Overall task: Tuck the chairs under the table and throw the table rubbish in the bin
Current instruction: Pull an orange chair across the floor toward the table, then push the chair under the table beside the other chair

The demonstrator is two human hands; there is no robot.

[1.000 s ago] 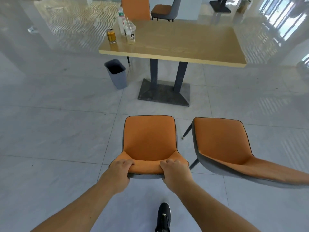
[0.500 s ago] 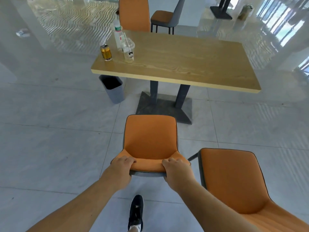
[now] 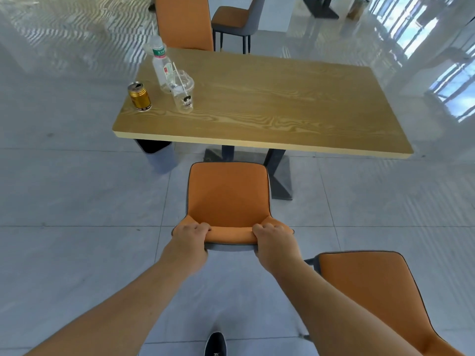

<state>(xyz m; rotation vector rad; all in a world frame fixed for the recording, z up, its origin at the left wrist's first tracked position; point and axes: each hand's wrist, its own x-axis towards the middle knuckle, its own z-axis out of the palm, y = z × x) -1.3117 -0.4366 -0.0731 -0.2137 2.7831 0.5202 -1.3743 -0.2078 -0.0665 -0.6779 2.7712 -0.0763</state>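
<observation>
An orange chair (image 3: 228,196) stands just short of the wooden table (image 3: 270,104), its seat front near the table's near edge. My left hand (image 3: 190,233) and my right hand (image 3: 273,236) both grip the top of its backrest. On the table's left end stand a gold can (image 3: 139,96), a clear plastic bottle (image 3: 160,65) and a clear plastic cup (image 3: 182,92) with a straw. A grey bin (image 3: 158,155) sits on the floor, partly hidden under the table's left corner.
A second orange chair (image 3: 380,291) stands at my lower right, away from the table. Another orange chair (image 3: 183,21) is at the table's far side, and a grey-backed one (image 3: 236,19) behind it. The table's dark pedestal base (image 3: 279,176) lies ahead of the held chair.
I have walked forward, pushing the held chair toward the table; its seat now reaches the table's near edge. The second chair has dropped back to my lower right.
</observation>
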